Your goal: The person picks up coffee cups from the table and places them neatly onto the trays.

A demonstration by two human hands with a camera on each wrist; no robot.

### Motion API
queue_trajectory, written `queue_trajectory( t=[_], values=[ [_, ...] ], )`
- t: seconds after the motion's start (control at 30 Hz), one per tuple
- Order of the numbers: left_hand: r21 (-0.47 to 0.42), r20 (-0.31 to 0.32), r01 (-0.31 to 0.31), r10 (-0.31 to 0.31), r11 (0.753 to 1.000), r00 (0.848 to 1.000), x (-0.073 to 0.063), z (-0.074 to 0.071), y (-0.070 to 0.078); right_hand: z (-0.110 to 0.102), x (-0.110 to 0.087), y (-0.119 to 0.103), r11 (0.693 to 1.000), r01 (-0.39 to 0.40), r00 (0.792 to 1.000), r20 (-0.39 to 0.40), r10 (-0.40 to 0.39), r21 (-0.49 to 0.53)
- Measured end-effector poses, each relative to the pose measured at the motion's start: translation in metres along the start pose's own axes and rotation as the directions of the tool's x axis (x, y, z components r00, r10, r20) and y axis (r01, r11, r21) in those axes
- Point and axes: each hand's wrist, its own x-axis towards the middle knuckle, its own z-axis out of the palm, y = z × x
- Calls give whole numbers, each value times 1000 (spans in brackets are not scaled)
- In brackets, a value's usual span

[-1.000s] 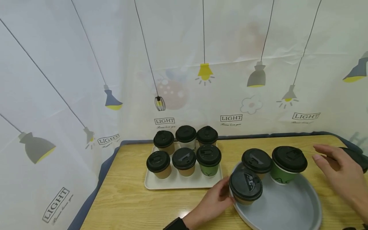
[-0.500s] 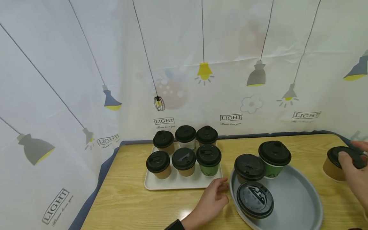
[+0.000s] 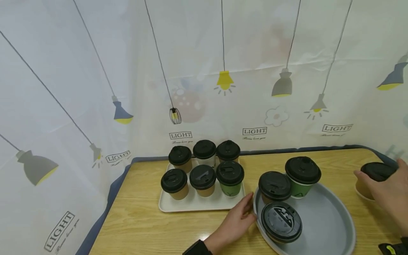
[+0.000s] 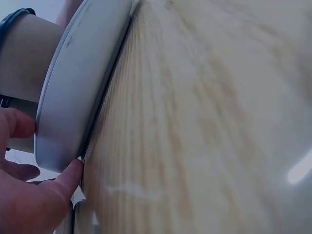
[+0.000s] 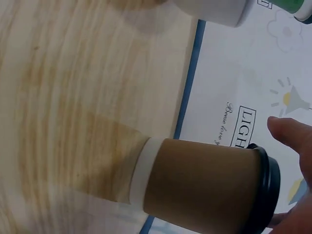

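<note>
The right hand (image 3: 387,193) is curled around a brown paper cup with a black lid (image 3: 373,179) at the tabletop's (image 3: 140,219) far right edge, thumb on its near side and fingers round the lidded top; the cup looks tilted and partly lifted, though contact with the surface is hard to judge. The left hand (image 3: 237,219) rests with relaxed fingers against the left rim of the round grey tray (image 3: 322,226), steadying it and gripping nothing. Just beyond it, that tray holds three lidded cups (image 3: 280,203), one green, with room left. Farther left, a white rectangular tray (image 3: 194,203) carries six lidded cups. Judging by this, loading the grey tray is partway done.
</note>
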Motion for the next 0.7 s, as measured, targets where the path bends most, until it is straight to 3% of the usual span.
queue_trajectory(
  t=[0.3, 0.7],
  values=[
    [-42, 43, 10, -8, 999, 999, 1, -2, -2, 9, 6, 12, 999, -36, 998, 46, 38, -33],
    [-45, 48, 4, -1, 999, 999, 2, -2, -5, 12, 11, 9, 995, -41, 999, -12, 40, -93]
  ],
)
